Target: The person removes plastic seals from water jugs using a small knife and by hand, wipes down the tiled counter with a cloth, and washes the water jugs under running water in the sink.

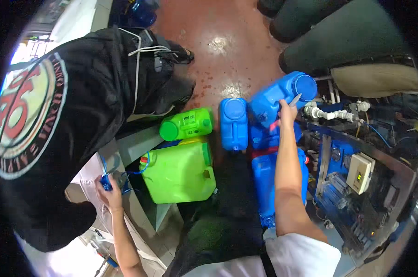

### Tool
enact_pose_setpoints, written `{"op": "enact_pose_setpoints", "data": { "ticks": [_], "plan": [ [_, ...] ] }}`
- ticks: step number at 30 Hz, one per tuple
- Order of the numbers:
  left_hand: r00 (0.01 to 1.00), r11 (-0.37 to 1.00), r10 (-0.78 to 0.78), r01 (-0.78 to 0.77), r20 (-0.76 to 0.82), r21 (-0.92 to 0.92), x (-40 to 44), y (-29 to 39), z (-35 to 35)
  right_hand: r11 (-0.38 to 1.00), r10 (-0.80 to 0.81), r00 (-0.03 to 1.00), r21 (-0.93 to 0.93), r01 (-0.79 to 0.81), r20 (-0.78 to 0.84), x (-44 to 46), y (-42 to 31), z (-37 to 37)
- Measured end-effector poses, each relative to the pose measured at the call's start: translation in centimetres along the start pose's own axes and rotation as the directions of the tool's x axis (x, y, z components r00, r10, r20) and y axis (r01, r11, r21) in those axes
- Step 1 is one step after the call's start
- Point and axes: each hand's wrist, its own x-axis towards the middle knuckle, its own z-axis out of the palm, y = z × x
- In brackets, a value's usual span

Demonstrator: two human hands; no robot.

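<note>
My left hand (pixel 112 197) is closed around a bunched blue cord (pixel 106 182) at the lower left. Strands of it trail toward the red cap of a large light-green jug (pixel 179 173). In my right hand (pixel 288 114) is a knife (pixel 295 99), its pale blade pointing up and its pink handle showing below the fingers. That hand is over a tilted blue jug (pixel 272 99) with a round lid; whether it touches the jug I cannot tell. More blue jugs stand close by, one upright jug (pixel 234 124) to the left and a larger jug (pixel 264 177) beneath my forearm.
A person in a black shirt (pixel 86 87) is close on my left. A smaller green jug (pixel 188 124) lies behind the large one. On the right are white pipes (pixel 331 113), a metal frame (pixel 393 164) with a control box (pixel 360 173), and dark cylinders (pixel 347 34).
</note>
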Motion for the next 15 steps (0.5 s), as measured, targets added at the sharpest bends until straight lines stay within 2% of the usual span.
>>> {"op": "enact_pose_setpoints", "data": {
  "ticks": [2,3,4,5,6,8,9,10,11,12,13,14,15],
  "plan": [
    [0.998,0.996,0.053,-0.055,-0.025,-0.071,0.4,1.4,-0.3,0.989,-0.145,0.983,0.018,0.144,0.110,-3.1,-3.1,-2.2],
    [1.000,0.997,0.015,-0.014,0.012,-0.082,0.5,1.7,-0.3,0.990,-0.130,0.986,-0.049,0.135,0.104,-4.6,-4.4,-3.2],
    [0.995,0.989,0.082,-0.088,-0.055,-0.121,0.4,1.4,0.2,0.970,-0.200,0.964,-0.103,0.220,0.175,-6.9,-6.7,-4.5],
    [0.999,0.980,0.037,-0.043,-0.032,-0.195,0.3,1.4,0.8,0.921,-0.309,0.932,-0.186,0.343,0.188,-9.5,-9.0,-5.4],
    [1.000,0.964,-0.007,0.005,-0.008,-0.268,0.4,1.6,1.0,0.849,-0.414,0.886,-0.264,0.459,0.210,-12.3,-11.2,-6.1],
    [0.996,0.976,0.089,-0.089,-0.011,-0.199,0.8,2.5,0.1,0.749,-0.452,0.830,-0.366,0.552,0.326,-17.5,-15.6,-8.0],
    [0.994,0.947,0.095,-0.105,-0.046,-0.303,0.6,1.5,2.0,0.660,-0.494,0.768,-0.399,0.637,0.408,-18.5,-16.6,-9.3],
    [0.992,0.910,0.096,-0.122,-0.083,-0.397,0.4,0.4,4.2,0.588,-0.470,0.753,-0.473,0.656,0.460,-20.4,-18.3,-10.4],
    [0.998,0.942,0.064,-0.065,-0.014,-0.328,0.3,0.8,3.9,0.411,-0.508,0.689,-0.557,0.722,0.517,-23.8,-21.2,-10.9],
    [0.998,0.968,0.015,0.000,0.055,-0.252,0.2,1.9,3.2,0.568,-0.471,0.667,-0.380,0.730,0.578,-24.9,-21.9,-11.8],
    [0.996,0.903,0.036,0.005,0.086,-0.430,0.0,2.5,3.3,0.448,-0.488,0.626,-0.442,0.778,0.608,-27.7,-23.9,-12.4],
    [0.968,0.808,0.247,-0.234,-0.049,-0.540,-0.3,2.4,2.7,0.291,-0.557,0.518,-0.432,0.854,0.649,-30.5,-25.5,-13.2],
    [0.954,0.752,0.298,-0.263,-0.045,-0.605,-1.1,3.6,0.5,0.369,-0.496,0.502,-0.351,0.860,0.708,-34.2,-27.6,-13.9]
  ]
}}
